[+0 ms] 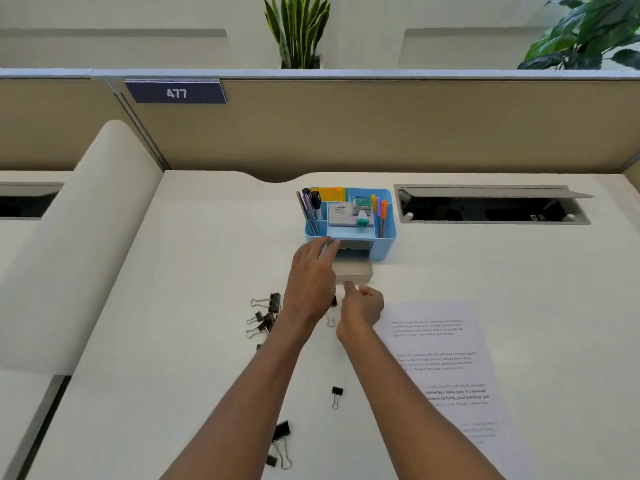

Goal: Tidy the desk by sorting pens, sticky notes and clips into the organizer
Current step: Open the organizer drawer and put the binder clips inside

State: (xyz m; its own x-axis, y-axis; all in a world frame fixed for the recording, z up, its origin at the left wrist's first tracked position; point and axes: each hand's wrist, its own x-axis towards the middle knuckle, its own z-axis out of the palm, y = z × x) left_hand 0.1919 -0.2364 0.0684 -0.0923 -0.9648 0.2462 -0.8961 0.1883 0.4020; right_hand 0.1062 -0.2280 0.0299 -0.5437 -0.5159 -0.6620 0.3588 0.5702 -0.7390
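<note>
Organizer (385, 233) sits at the back of the bench (207, 271). Its clear drawer (356, 273) is pulled out toward us. Pens (310, 209) and sticky notes (332, 194) are already in the top compartments.

Left hand (311, 275): fingers straight, lying flat on the organizer's front left edge, gripping nothing.

Right hand (363, 304): just in front of the drawer, fingers curled, thumb tip at the drawer's front lip. We cannot tell whether it pinches the lip, a clip, or nothing.

Binder clips are still loose in front of the organizer:
- a cluster (268, 313) front-left
- one clip (331, 311) between the two wrists
- a single clip (336, 394) further toward us
- a pair (281, 441) nearest us

A printed sheet (443, 358) lies front-right.

Risks, as we judge them:
- The drawer looks almost fully out. A further tug could pull it free and tip it.
- If the left hand lifts, the light organizer may slide with the drawer.
- Clips with splayed wire handles may snag on the drawer rim or jam it on closing.
</note>
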